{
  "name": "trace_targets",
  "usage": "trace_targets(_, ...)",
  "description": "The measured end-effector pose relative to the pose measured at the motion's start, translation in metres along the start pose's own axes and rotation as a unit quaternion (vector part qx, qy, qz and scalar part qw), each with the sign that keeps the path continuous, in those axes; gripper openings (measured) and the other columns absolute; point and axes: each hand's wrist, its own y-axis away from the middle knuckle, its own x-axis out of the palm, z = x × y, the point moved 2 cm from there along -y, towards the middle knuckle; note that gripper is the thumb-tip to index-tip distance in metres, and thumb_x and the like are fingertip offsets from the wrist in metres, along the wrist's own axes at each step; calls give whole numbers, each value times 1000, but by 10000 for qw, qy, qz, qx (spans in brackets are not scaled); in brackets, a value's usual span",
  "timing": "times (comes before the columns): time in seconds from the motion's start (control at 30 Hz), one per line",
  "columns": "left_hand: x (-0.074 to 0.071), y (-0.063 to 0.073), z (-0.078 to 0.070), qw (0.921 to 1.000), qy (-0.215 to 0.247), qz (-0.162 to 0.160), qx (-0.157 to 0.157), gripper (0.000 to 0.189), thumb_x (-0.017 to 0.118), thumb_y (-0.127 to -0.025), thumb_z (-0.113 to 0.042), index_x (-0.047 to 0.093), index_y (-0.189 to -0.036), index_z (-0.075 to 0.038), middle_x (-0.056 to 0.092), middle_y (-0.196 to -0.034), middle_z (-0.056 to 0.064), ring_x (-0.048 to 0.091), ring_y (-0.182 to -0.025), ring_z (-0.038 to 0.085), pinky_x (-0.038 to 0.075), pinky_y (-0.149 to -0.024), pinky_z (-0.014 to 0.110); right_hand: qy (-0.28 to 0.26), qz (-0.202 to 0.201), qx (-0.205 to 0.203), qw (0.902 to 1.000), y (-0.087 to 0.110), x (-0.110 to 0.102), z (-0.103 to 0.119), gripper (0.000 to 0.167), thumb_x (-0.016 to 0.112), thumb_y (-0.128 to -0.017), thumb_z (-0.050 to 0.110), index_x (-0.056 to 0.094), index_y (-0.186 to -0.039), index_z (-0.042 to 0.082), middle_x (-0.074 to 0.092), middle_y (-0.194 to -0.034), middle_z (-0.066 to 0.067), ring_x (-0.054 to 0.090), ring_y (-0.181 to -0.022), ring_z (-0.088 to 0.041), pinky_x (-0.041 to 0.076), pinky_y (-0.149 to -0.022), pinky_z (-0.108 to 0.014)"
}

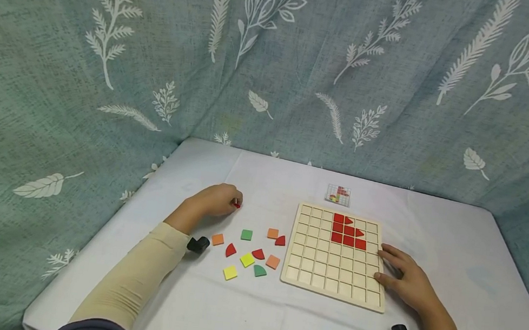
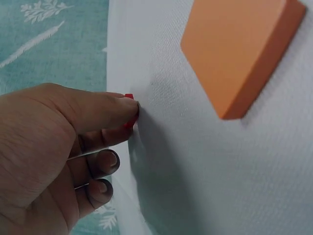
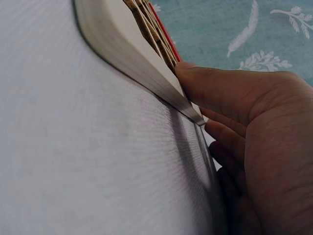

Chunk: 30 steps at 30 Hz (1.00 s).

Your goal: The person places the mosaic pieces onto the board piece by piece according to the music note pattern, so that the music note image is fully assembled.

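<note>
My left hand (image 1: 218, 200) is over the left part of the table, pinching a small red tile (image 2: 132, 120) between thumb and index finger. Most of that tile is hidden by the fingertips. At the right edge of a wooden grid board (image 1: 321, 267), my right hand (image 1: 406, 283) rests with relaxed fingers, the thumb (image 3: 210, 87) touching the rim. Red square tiles (image 1: 348, 241) and two pointed red tiles (image 1: 359, 233) sit in cells in the board's upper middle.
Between left hand and board lie loose tiles: orange squares (image 1: 218, 239), a green square (image 1: 246, 235), yellow squares (image 1: 230, 272), red quarter-rounds (image 1: 231, 250) and a green quarter-round (image 1: 259, 270). Behind the board is a small pattern card (image 1: 338, 195). A leaf-print curtain (image 1: 274, 79) borders the white table.
</note>
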Motion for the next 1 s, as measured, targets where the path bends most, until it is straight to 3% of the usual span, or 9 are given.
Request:
trace_targets(0.17,-3,-9,-6,10000,-4,-14,74,10,63,-90,-9,69,-93,-16,62,-89,-4,56,-83,16,48,-80,35,97,-15,6,10000,-1,-3,0,75,74,-83,45,51,-139,2,35,-150,-16,25,-137,-47,21,-102,-68)
trace_targets(0.33,-5,-24,-22,9994,-25,-50,350,8,63,-90,-11,68,-92,-17,62,-88,-5,55,-81,15,48,-78,34,115,-51,10,9999,-3,-5,-2,75,74,-82,47,52,-139,3,36,-150,-15,26,-137,-45,21,-103,-66)
trace_targets(0.63,-1,-50,-61,9983,-76,92,570,11,63,-90,-16,70,-98,-19,62,-88,-8,55,-80,12,47,-78,32,31,-3,32,10000,-2,-2,-2,74,74,-83,45,52,-139,3,35,-151,-15,25,-137,-46,21,-102,-67)
trace_targets(1.0,-3,-77,-114,9928,-141,59,1189,10,64,-91,-20,70,-99,-19,62,-90,-8,55,-82,10,47,-77,30,12,-5,128,9999,-1,1,-2,75,74,-82,46,52,-140,4,35,-152,-14,25,-138,-45,20,-103,-66)
